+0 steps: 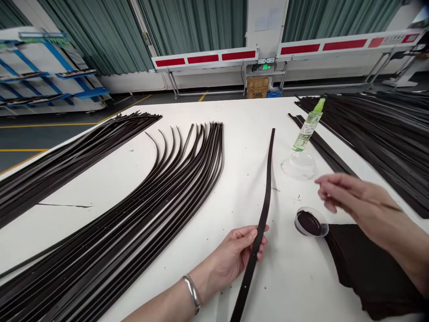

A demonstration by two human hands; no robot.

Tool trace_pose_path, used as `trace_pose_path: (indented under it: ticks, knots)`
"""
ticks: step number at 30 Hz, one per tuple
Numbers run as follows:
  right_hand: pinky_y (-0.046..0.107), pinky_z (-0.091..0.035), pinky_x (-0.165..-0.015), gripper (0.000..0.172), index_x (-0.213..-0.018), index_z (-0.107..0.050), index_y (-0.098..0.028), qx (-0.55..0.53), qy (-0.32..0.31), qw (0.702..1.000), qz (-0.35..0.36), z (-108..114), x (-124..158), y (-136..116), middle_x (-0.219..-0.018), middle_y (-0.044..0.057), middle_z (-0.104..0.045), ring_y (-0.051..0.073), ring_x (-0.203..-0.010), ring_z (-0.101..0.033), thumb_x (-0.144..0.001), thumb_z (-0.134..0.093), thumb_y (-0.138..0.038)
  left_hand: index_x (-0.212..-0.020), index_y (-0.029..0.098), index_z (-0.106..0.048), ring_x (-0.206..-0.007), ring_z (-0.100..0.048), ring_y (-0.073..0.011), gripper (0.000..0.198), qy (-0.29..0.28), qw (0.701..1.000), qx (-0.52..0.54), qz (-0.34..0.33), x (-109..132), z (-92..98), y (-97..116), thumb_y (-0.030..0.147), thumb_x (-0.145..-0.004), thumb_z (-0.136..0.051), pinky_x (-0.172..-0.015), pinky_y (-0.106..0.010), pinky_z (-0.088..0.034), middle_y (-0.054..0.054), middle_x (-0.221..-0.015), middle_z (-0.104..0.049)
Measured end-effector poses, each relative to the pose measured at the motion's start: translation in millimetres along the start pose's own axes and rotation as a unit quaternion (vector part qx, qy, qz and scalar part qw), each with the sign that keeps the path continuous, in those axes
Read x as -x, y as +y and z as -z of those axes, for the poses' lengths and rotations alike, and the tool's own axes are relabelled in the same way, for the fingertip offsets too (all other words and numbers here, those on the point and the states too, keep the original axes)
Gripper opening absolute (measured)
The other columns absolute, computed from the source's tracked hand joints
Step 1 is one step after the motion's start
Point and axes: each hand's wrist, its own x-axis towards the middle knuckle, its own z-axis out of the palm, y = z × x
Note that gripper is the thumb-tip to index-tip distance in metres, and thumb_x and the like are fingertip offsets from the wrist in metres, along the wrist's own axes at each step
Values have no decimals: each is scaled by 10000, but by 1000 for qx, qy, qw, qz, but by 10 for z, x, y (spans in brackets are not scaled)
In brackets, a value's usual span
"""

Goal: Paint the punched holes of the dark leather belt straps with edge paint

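Observation:
My left hand is closed around a long dark leather strip, thumb on top and fingers beneath. The strip has small holes along its near part, and its far end points away across the table. My right hand is raised at the right, its fingers pinched on a thin brown stick; the tip of the stick cannot be made out. Just below and left of that hand sits a small clear cup with dark paste or liquid in it. A folded dark cloth lies beneath my right forearm.
Many curved dark strips spread over the white table at left, with another bundle behind. A green spray bottle stands near a clear plastic lid. More strips lie at right. Dark specks dot the tabletop.

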Motion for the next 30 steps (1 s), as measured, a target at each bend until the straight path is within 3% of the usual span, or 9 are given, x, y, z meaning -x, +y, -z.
trace_pose_path:
  ticks: [3,5,9,14,20,30]
  knots:
    - [278,-545,-586,375,-1039,-726,-207,13,-45,998,-52,145,296,189,-956,112,-695,192,-741,-640,-776,-709,-473,-1082,103,-706,-671,-534,-83,323,11,1000,24,5,-18,-9,-3,303,-830,-694,-640,-212,-416,-43,-811,-615]
    - [266,-512,-570,384,-1038,-725,-201,47,-47,997,-43,181,374,267,-899,98,-680,178,-726,-616,-849,-607,-512,-1091,105,-703,-683,-541,-86,307,22,999,28,12,-13,10,1,277,-838,-684,-659,-218,-431,-41,-815,-613]
    - [245,-439,-579,342,-888,-711,-209,225,-13,974,28,160,423,345,-721,31,-594,135,-661,-543,-937,-491,-466,-1055,126,-714,-733,-582,-110,237,20,999,16,38,-6,83,-4,237,-852,-664,-696,-238,-457,-53,-833,-645]
    - [285,-447,-643,321,-784,-617,-223,365,-26,919,148,88,461,440,-769,34,-613,161,-729,-565,-990,-397,-334,-989,140,-727,-692,-596,-115,193,-25,998,-3,51,11,98,-23,210,-810,-706,-689,-244,-470,-49,-798,-666]
    - [305,-456,-623,230,-779,-536,-227,396,-51,882,248,71,413,571,-737,28,-623,179,-747,-559,-975,-419,-199,-955,146,-729,-720,-626,-131,171,-32,998,-11,50,31,71,-2,185,-788,-724,-724,-256,-490,-53,-824,-672]
    - [296,-435,-612,227,-767,-550,-210,426,-50,860,276,53,394,606,-703,23,-633,163,-713,-558,-962,-443,-164,-934,145,-720,-690,-617,-117,141,-33,998,-22,54,4,35,-10,176,-797,-711,-686,-250,-502,-52,-839,-664]
